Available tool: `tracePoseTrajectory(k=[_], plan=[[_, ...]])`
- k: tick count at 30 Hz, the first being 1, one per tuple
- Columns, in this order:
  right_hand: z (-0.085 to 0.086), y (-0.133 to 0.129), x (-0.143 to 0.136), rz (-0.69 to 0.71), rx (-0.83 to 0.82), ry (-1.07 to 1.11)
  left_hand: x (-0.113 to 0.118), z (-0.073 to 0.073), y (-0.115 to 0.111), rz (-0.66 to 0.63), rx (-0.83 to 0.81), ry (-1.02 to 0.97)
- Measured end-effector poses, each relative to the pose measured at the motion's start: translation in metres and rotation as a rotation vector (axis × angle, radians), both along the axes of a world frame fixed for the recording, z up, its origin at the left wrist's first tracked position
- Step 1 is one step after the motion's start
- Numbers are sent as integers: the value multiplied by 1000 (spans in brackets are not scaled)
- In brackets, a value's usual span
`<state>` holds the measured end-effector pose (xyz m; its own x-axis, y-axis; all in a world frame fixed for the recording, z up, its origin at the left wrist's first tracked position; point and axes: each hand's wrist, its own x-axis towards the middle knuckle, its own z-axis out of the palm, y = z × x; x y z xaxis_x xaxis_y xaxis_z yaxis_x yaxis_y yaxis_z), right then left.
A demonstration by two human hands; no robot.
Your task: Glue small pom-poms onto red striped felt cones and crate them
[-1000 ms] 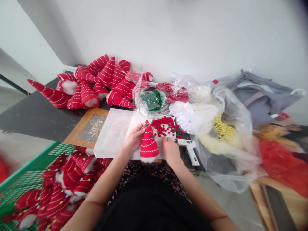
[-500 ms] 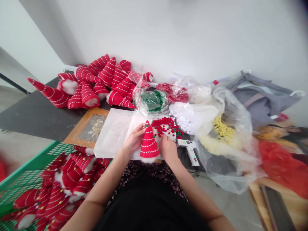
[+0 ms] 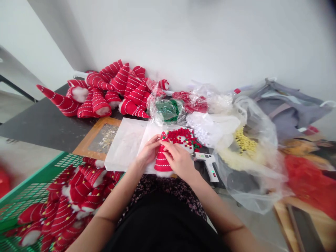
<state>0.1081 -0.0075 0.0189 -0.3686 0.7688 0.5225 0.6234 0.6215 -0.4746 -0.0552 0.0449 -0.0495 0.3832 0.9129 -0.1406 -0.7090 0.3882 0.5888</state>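
A red cone-shaped Santa hat with white stitched stripes and a fluffy white rim stands over the white sheet, its tip pointing away from me. My left hand is closed on the hat's upper left side. My right hand reaches across the hat, fingers pinched together near its upper part; whatever they hold is too small to make out. Green and yellow dots show near the tip. Small red, green and yellow pom-poms lie just beyond my right hand. A white glue gun rests to its right.
More striped red hats are heaped at the back left. Below left, a green basket holds several decorated ones. Clear bags hold green pom-poms, white ones and yellow ones. A wood-framed tray carries snowflake-like pieces.
My right hand has moved from the pom-pom pile leftward onto the upper part of the hat. My left hand still holds the hat. The whole view has shifted slightly.
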Motion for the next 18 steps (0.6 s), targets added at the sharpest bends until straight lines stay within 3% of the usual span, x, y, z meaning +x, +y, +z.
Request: tracePoseTrajectory(k=[3,6,9,12,18], plan=[[-8,5,13,-122,35,94,-4,-2,1,7,-12,8],[-23,10,30,-226,-73,95,-8,-3,3,32,-19,13],[-47,15,35,-124,-260,-95,-13,-2,5,68,-17,24],[-68,19,28,-94,-335,-223,-19,0,6,95,-13,34],[-75,30,13,-177,-376,-307,-30,-2,8,111,-18,79]])
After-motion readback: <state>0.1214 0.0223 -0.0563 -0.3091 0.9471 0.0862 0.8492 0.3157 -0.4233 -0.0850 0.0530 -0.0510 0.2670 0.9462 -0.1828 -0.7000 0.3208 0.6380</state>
